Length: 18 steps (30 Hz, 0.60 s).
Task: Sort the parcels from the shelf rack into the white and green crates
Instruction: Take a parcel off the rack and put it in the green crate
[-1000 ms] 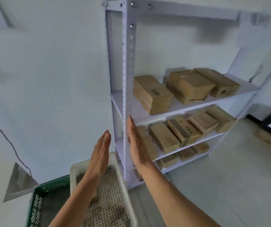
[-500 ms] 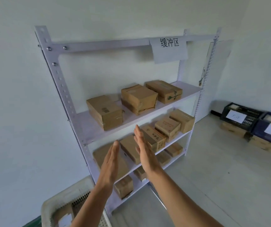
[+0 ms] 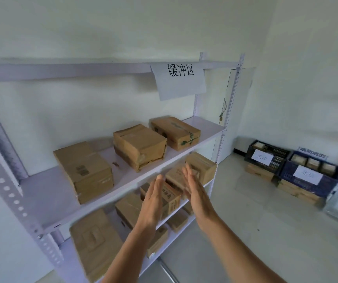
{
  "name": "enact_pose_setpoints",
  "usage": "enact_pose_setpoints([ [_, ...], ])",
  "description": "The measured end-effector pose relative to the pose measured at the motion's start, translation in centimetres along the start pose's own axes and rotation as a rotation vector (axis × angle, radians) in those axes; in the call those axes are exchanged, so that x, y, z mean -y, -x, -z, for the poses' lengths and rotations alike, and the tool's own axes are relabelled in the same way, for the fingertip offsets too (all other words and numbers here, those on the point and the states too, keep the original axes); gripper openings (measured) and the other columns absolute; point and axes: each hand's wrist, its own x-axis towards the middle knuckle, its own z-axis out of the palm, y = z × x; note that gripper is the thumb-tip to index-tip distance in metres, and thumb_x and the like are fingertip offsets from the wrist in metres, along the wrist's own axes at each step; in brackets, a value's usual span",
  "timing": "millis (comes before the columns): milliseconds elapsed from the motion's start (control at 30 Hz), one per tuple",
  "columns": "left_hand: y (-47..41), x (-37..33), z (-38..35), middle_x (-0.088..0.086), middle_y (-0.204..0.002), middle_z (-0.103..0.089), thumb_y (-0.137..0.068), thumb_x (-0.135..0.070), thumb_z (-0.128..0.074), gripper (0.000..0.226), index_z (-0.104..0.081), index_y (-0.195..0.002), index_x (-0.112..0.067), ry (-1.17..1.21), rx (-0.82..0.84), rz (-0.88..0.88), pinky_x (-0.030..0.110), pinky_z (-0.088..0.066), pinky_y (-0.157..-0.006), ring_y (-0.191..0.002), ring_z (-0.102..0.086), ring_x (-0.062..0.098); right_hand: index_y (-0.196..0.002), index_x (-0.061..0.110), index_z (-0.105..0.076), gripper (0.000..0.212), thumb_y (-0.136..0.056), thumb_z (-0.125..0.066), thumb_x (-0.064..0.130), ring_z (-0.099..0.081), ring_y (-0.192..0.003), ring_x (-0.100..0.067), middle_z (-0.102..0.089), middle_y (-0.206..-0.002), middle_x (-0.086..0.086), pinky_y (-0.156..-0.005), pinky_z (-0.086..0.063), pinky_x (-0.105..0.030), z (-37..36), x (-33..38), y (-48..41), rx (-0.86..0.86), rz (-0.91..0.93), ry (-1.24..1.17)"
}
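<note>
Moved closer to the shelf rack [image 3: 47,201] since half a second back. Swung right too, bringing black crate [image 3: 280,160] and blue crate [image 3: 286,174] fully into view.

Left hand [image 3: 151,203] and right hand [image 3: 196,193] up side by side in front of the middle shelf. Palms facing each other, fingers straight and together, small gap between. Both released, holding nothing. Right fingertips just under the front edge of the upper shelf, left ones slightly lower. Bare forearms rising from the bottom edge, angled up and away.

Parcels [image 3: 84,170], brown cardboard, all on the rack:
- **Upper shelf:** three, spaced apart. Left one has a barcode print, middle one is dented, right one has green marks on its tape.
- **Middle shelf:** five, some partly hidden behind the hands.
- **Bottom shelf:** at least three, exact count unclear behind the arms.

One paper sign [image 3: 180,80] hanging from the top bar, black handwritten characters. Rack of white metal with perforated uprights, backed against a white wall [image 3: 102,27]. Pale floor [image 3: 245,231].

Two dark crates far right on the floor by the side wall, touching each other. One white paper label on each, small boxes inside, flat cardboard boxes beneath.
</note>
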Motion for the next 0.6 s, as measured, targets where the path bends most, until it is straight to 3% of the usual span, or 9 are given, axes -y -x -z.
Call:
enact_pose_setpoints([
  [133, -4.1, -0.8, -2.6, -0.008, -0.174, -0.035, -0.090, -0.093, -0.034, 0.100, -0.034, -0.168, -0.029, 0.005, 0.022, 0.008, 0.054, -0.024, -0.133, -0.160, -0.033, 0.015, -0.167, 0.043, -0.016, 0.064, -0.105, -0.018, 0.062, -0.018, -0.161, -0.008, -0.018, -0.176, 0.015, -0.133, -0.018, -0.049, 2.5, -0.2, -3.6, -0.034, -0.011, -0.021],
  [367, -10.6, -1.5, -6.6, -0.005, -0.174, -0.035, -0.068, -0.106, -0.037, 0.127, -0.032, -0.169, -0.029, 0.008, -0.038, 0.032, 0.057, -0.026, -0.131, -0.159, -0.035, 0.020, -0.166, 0.046, -0.017, 0.075, -0.096, -0.022, 0.073, -0.022, -0.160, -0.009, -0.020, -0.175, 0.017, -0.132, -0.019, -0.050, 7.2, -2.4, -10.6, -0.008, -0.036, -0.078],
  [467, -13.6, -1.5, -9.1, -0.005, -0.174, -0.035, -0.073, -0.104, -0.035, 0.118, -0.033, -0.168, -0.033, -0.014, -0.083, 0.060, 0.057, -0.024, -0.131, -0.160, -0.033, 0.023, -0.163, 0.051, -0.019, 0.072, -0.096, -0.024, 0.076, -0.024, -0.159, -0.006, -0.023, -0.173, 0.020, -0.131, -0.021, -0.047, 10.0, -3.4, -14.0, 0.029, -0.038, -0.109],
  [600, -17.9, -1.8, -13.6, -0.003, -0.173, -0.038, -0.092, -0.087, -0.033, 0.096, -0.036, -0.167, -0.028, -0.008, -0.145, 0.086, 0.049, -0.027, -0.128, -0.158, -0.035, 0.022, -0.164, 0.050, -0.019, 0.079, -0.092, -0.024, 0.083, -0.030, -0.154, -0.001, -0.027, -0.172, 0.021, -0.116, -0.029, -0.024, 15.0, -4.3, -18.6, 0.073, -0.028, -0.112],
])
